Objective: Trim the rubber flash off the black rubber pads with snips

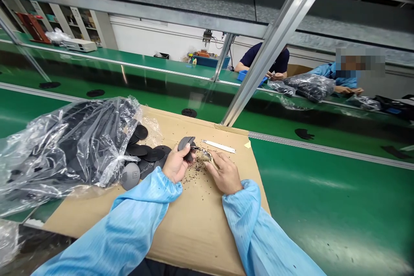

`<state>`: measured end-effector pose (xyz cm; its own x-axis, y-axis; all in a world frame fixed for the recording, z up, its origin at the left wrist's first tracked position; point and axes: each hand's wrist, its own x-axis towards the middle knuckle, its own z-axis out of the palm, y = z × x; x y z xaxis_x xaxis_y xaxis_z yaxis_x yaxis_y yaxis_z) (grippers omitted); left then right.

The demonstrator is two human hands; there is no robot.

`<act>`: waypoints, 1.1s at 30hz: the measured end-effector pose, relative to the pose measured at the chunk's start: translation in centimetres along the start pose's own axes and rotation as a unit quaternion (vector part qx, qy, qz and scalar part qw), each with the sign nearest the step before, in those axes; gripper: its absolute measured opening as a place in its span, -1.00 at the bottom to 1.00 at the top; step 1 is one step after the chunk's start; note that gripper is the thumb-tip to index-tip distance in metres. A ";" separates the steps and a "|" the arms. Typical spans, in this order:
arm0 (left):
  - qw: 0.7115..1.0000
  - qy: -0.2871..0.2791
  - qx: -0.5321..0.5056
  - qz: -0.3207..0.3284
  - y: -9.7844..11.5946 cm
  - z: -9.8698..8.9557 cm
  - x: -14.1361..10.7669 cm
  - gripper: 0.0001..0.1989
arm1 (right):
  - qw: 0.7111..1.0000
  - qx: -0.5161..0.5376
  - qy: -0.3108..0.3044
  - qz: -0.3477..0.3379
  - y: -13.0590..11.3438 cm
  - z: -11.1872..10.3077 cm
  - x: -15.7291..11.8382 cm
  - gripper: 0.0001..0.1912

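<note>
Head view, left to right: a bulging bag [69, 142] covers the far-left corner of the cardboard [194, 224]; if nudged, it could slump and shove the loose discs [154, 154] beside it. Next, the left hand [176, 166] grips a dark disc [185, 146], held above the cardboard's middle, toward its far edge; a loose grip might let it twist. The right hand [226, 173] is closed around the pliers [207, 155], their tip at the disc's rim; a slip could gouge the disc or pinch the nearby left hand. Black crumbs [194, 177] below could scatter if brushed.

Textures, again from the left: the bag is clear, glossy, crinkled plastic, gathered tightly at its right; the loose discs are flat, round and matte; the crumbs look gritty; the pliers shine like metal. Toward the far-right corner lies a slim white strip [219, 146].
</note>
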<state>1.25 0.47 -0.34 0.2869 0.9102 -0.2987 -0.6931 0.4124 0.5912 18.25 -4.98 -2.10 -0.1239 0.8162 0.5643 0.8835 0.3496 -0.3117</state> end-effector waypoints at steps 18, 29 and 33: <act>0.999 -0.044 0.009 0.007 0.4 -0.3 -0.1 -0.67 | 0.997 0.071 -0.003 0.011 -0.4 -0.4 0.0 -0.61; 0.996 -0.031 -0.029 -0.080 0.9 -0.3 -0.1 -0.91 | 0.993 0.086 -0.069 -0.039 -1.5 -0.7 -0.1 -0.59; 0.994 -0.033 -0.022 -0.097 1.0 -0.2 -0.3 -0.94 | 0.994 0.058 -0.078 -0.059 -1.7 -0.7 -0.1 -0.58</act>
<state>0.38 0.59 0.21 0.4608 0.8143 -0.3530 -0.6482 0.5804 0.4929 17.08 -5.96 -1.12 -0.2994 0.8246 0.4800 0.8015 0.4903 -0.3424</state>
